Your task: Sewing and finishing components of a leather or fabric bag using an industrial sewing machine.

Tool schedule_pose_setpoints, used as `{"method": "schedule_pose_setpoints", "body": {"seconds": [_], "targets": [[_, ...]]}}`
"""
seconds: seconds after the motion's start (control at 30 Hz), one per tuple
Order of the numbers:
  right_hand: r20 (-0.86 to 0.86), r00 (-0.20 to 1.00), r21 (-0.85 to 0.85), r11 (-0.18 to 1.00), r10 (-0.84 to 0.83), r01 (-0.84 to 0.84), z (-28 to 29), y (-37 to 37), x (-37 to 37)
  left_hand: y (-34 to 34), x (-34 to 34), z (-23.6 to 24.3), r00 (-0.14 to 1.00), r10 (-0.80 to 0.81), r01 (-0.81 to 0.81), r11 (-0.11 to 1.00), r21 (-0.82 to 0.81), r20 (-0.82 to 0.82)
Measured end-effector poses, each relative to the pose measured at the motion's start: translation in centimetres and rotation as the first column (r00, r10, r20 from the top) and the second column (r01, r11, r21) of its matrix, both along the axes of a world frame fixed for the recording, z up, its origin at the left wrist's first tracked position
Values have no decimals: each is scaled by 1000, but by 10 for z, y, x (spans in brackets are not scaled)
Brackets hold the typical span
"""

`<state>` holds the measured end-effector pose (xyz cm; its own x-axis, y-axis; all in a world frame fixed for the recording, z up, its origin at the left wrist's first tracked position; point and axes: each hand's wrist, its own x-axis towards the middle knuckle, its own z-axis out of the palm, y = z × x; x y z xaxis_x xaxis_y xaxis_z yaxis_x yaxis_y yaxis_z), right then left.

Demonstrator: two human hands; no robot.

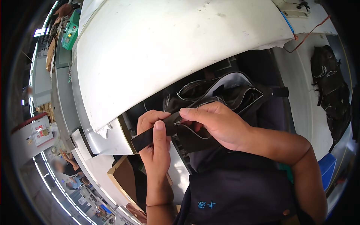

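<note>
A dark bag [195,145] with several metal zippers lies across my lap, its light grey lining [230,80] showing at an open compartment. My left hand [154,140] is closed on the bag's left end, the thumb on top beside a flat dark tab [142,140] that sticks out past the fingers. Close by, my right hand [221,123] pinches the bag's edge with thumb and index finger, next to a zipper slider [177,123]. The undersides of the fingers are hidden. A second tab [280,92] extends from the bag's right end.
A white worktable [180,48] spans the area ahead, its edge just beyond the bag. Several dark bags [332,92] lie on the right, near a blue bin [327,168]. An open cardboard box [122,176] stands at lower left. A green machine [71,32] is far left, and people work beyond.
</note>
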<state>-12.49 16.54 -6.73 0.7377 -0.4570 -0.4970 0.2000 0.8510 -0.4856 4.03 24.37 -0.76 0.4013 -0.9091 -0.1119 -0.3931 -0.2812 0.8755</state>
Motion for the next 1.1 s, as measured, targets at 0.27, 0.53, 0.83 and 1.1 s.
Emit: {"method": "schedule_pose_setpoints", "body": {"seconds": [0.27, 0.53, 0.83, 1.1], "targets": [[69, 997, 142, 990, -34, 24, 12, 7, -12, -7, -9, -3, 897, -23, 23, 1000, -4, -441], [101, 982, 81, 982, 161, -170, 13, 8, -18, 5, 12, 11, 853, 11, 72, 988, 138, -523], [-29, 987, -246, 956, 156, -159, 13, 10, -20, 15, 25, 2, 870, -239, 266, 964, 3, -432], [-15, 996, -111, 990, 89, -90, 11, 7, -18, 14, 6, -14, 859, -332, 395, 914, -92, 391]]}}
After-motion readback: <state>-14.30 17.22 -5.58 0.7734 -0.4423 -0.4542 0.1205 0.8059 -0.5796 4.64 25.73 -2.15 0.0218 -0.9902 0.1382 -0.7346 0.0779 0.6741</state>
